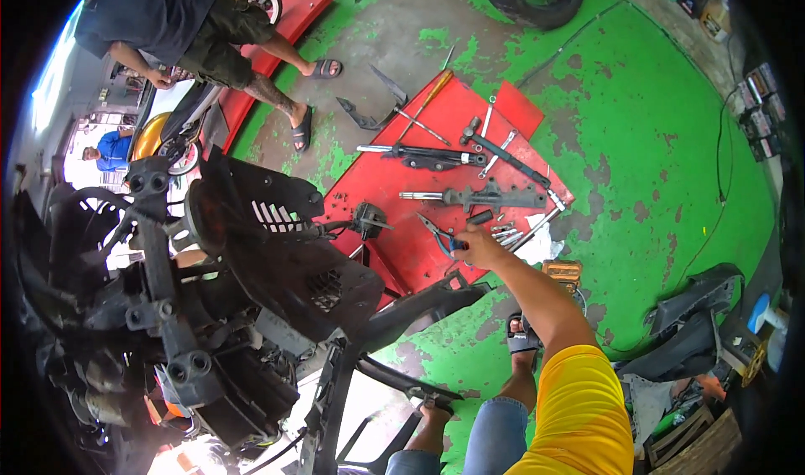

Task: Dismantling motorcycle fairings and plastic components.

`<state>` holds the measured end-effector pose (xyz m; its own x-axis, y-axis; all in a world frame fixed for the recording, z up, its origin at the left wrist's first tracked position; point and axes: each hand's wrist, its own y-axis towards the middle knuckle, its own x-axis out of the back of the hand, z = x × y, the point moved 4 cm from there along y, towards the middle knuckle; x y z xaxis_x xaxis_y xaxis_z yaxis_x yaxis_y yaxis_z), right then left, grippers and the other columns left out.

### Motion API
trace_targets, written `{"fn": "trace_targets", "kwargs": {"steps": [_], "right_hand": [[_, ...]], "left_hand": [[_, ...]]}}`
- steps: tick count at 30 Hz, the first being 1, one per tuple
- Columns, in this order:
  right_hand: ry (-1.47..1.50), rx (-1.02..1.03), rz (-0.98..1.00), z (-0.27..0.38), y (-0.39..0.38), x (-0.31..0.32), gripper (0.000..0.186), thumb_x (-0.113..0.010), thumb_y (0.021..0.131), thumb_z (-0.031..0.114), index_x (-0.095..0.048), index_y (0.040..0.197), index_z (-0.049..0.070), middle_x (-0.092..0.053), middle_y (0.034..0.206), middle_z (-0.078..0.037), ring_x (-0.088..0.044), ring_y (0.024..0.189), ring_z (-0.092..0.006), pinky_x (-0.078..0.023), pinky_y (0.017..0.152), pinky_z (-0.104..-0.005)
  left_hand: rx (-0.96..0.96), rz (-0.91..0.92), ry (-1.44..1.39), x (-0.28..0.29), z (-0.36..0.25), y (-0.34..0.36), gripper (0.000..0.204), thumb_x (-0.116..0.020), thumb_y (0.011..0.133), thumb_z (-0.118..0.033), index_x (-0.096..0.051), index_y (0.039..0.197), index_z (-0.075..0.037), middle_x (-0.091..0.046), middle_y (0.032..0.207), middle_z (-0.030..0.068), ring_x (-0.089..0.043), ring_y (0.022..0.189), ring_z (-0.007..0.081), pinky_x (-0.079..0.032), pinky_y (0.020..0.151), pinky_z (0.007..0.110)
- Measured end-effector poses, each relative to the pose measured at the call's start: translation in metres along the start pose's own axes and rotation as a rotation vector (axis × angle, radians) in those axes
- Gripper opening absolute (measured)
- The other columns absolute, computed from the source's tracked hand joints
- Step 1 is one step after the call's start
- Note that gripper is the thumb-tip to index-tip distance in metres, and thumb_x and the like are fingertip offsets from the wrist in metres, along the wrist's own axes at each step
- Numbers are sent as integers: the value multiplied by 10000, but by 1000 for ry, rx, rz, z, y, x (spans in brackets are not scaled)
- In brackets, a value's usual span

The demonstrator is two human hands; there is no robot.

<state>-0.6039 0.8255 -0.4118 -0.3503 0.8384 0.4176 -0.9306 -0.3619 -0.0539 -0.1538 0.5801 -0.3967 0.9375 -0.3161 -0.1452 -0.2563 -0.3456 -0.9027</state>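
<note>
Now the right hand (480,247) pinches blue-handled steel pliers (442,238) at six o'clock on the red flat panel (394,223); the black stripped scooter frame (251,290) awaits work, left hand unseen.

Blue-handled pliers (442,236) — flat on red panel (402,249)
</note>
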Motion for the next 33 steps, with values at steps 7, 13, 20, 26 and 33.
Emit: {"fn": "trace_targets", "kwargs": {"steps": [7,13,20,26,33], "right_hand": [[722,-498,-214,34,-85,71,495,-614,942,278,-508,1363,42,-647,1152,-95,-645,982,-192,-546,853,-380],[1300,-459,-701,186,-250,136,252,-548,901,206,-510,1128,104,-615,1133,-110,-675,1021,-350,-548,890,-475],[1149,-144,-841,435,-413,86,272,-636,872,180,-553,1121,111,-633,1067,-77,-645,933,-252,-518,860,-384],[623,-22,-383,654,-455,20,377,-822,783,81,-671,1120,6,-576,1021,-29,-592,927,-160,-501,797,-300],[255,57,94,759,-350,-84,461,-853,779,293,-694,1160,88,-558,938,-51,-565,835,-160,-474,725,-312]], "left_hand": [[4,59,721,15,-232,-80,541,-599,880,-584,-686,1098,-96,-695,1066,111,-663,983,321,-529,899,471],[-122,180,1404,37,-351,-150,530,-630,875,-532,-687,1116,-63,-697,1094,157,-663,1030,338,-524,916,461],[-360,98,2153,233,-498,-270,522,-666,869,-471,-687,1138,-24,-698,1126,210,-663,1084,358,-517,935,449],[-910,451,1982,92,-505,-441,445,-663,914,-403,-688,1142,-21,-714,1017,226,-702,940,363,-541,846,425],[-930,1147,1538,-20,-491,-535,410,-731,914,-324,-671,1182,-20,-703,993,117,-658,874,170,-525,778,339]]}}
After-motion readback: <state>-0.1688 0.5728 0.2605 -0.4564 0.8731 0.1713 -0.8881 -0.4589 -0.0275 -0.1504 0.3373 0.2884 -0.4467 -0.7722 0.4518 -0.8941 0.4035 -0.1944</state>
